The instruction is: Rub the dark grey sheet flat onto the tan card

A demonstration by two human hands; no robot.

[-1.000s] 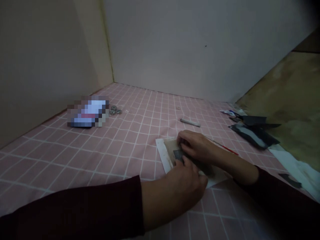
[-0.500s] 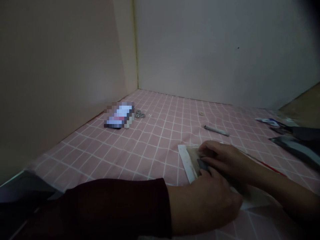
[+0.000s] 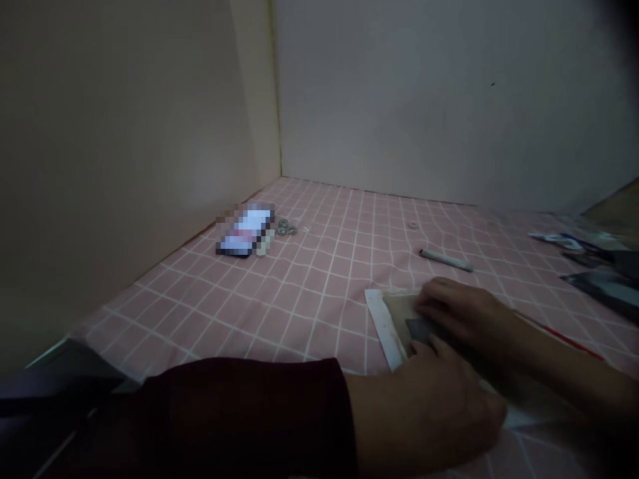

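Observation:
A white-edged sheet with a greyish-brown middle (image 3: 382,326) lies on the tablecloth under both hands. My left hand (image 3: 439,406) reaches in from the left in a dark sleeve, its fingers closed at the edge of a small dark grey flat piece (image 3: 418,328) on the sheet. Just beyond it, my right hand (image 3: 462,309) rests over the far part of the sheet, fingers curled together and slightly blurred. What the right fingers hold, if anything, is hidden. The hands cover much of the sheet's right side.
A phone (image 3: 247,229) stands tilted at the left, beside small metal rings (image 3: 285,227). A grey stick (image 3: 446,259) lies beyond my hands, a thin red-handled tool (image 3: 574,339) right of them. Dark packets (image 3: 606,283) lie far right. Walls bound the pink checked tablecloth (image 3: 279,299).
The whole view has shifted slightly, so things appear farther right. My right hand has moved a little away from the grey piece, which shows more. Both hands stay over the sheet.

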